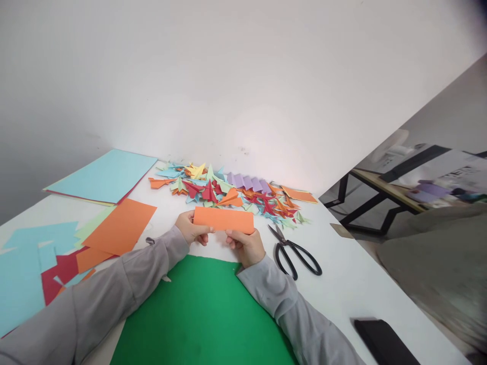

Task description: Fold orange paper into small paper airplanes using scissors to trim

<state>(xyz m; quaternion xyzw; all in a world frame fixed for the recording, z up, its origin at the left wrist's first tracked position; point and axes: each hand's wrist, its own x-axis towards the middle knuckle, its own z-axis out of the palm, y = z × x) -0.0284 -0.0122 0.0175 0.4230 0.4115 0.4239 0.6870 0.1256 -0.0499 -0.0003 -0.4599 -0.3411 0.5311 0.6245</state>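
An orange strip of paper (223, 219) is held up level between my two hands, above the far end of a green sheet (205, 309). My left hand (193, 229) pinches its left end, thumb on the near face. At the lower right corner, my right hand (246, 246) grips it the same way, with the other fingers curled behind. Just beyond the strip lies a heap of small folded paper shapes (209, 190) in many colours. Black-handled scissors (294, 249) lie with blades parted to the right of my right hand.
Large light blue sheets (110, 172) are stacked at the back left. Nearer lie orange sheets (122, 228) and cut blue pieces (21, 279). A pleated purple paper (249, 182) rests against the wall. A black flat object (382, 342) sits near the right edge.
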